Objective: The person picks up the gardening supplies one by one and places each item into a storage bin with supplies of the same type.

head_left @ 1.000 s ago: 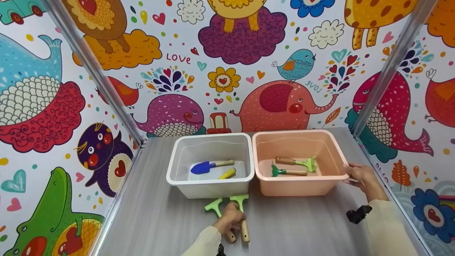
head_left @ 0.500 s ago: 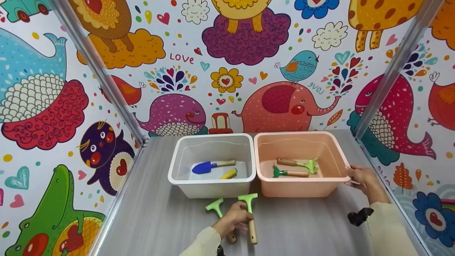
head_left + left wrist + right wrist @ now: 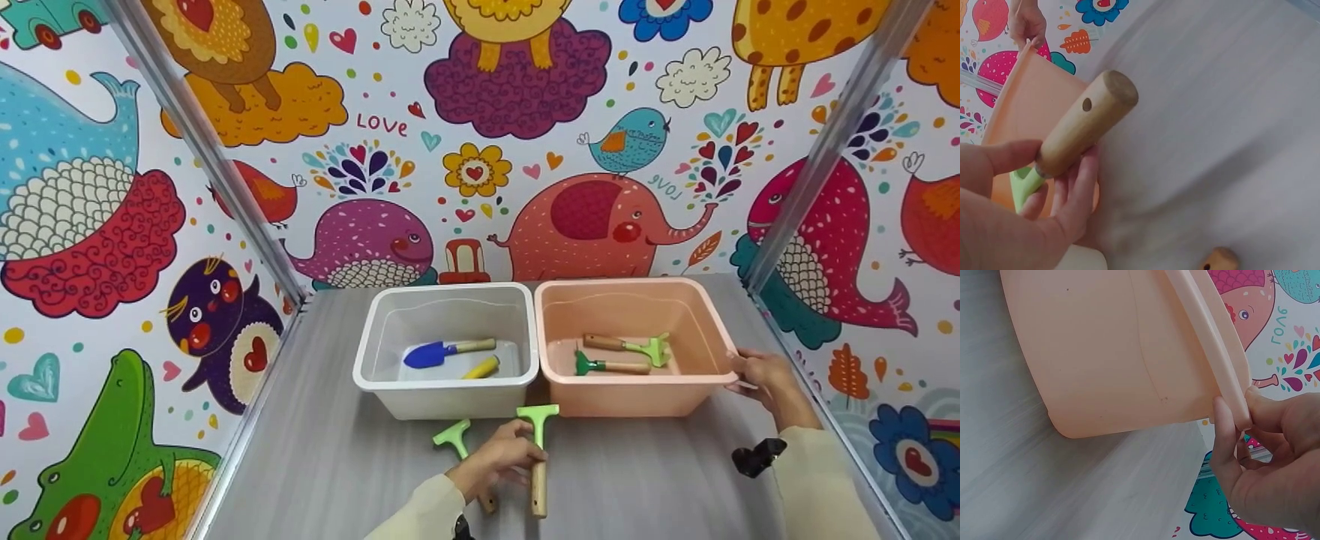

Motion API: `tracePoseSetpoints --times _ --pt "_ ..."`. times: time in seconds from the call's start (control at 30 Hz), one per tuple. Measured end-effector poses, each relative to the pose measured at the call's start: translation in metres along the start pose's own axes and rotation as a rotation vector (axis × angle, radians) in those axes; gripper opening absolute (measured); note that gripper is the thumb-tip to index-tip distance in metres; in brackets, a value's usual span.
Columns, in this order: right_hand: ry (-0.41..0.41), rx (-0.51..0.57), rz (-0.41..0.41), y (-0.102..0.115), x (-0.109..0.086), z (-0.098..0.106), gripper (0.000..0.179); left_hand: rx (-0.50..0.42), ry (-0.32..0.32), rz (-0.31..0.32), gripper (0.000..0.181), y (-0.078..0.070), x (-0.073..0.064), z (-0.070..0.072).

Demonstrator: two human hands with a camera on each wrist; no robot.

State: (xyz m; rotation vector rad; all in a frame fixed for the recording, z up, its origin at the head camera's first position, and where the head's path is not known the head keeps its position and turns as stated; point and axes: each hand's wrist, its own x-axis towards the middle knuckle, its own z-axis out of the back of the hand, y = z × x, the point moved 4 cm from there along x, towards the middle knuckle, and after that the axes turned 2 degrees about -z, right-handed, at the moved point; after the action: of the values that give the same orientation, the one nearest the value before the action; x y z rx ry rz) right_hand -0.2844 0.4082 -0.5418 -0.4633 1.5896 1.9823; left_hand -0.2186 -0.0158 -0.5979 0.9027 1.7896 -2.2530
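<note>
My left hand [image 3: 504, 454] holds a garden hand tool [image 3: 539, 480] with a light green T-shaped head and a wooden handle. In the left wrist view, thumb and fingers pinch it where the wooden handle [image 3: 1081, 126] meets the green neck. A second light green T-headed garden tool [image 3: 453, 435] lies on the table, partly hidden behind that hand. On the right, my right hand [image 3: 766, 373] grips the rim of the peach plastic bin [image 3: 622, 399]. The right wrist view shows thumb and fingers around the rim's corner [image 3: 1234, 402].
Left of the peach bin stands a white bin [image 3: 450, 401] with a blue trowel [image 3: 426, 355] and a yellow-handled item [image 3: 481, 367]. Inside the peach bin lie a dark green rake [image 3: 585, 363] and a light green rake [image 3: 657, 349]. Patterned panels surround the grey table [image 3: 300, 450].
My left hand has shifted the held T-headed tool to the right, away from the second one, which stays on the table. My right hand keeps its grip on the peach bin's rim.
</note>
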Motion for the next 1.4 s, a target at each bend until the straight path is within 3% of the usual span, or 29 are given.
tracePoseSetpoints --times 0.27,0.5,0.63,1.4 --pt "-0.01 -0.005 0.012 -0.002 0.001 0.0 0.066 0.051 0.064 0.009 0.043 -0.013 -0.005 -0.002" --pt "-0.017 -0.037 0.03 -0.002 0.0 -0.003 0.065 0.03 0.108 -0.043 0.045 -0.026 -0.013 -0.006" --pt "-0.028 -0.048 0.03 -0.003 -0.001 -0.004 0.065 0.044 0.133 -0.037 0.043 -0.035 -0.015 -0.005" --pt "-0.023 -0.043 0.027 -0.002 0.0 -0.003 0.064 0.07 0.252 -0.062 0.042 -0.075 -0.01 0.003"
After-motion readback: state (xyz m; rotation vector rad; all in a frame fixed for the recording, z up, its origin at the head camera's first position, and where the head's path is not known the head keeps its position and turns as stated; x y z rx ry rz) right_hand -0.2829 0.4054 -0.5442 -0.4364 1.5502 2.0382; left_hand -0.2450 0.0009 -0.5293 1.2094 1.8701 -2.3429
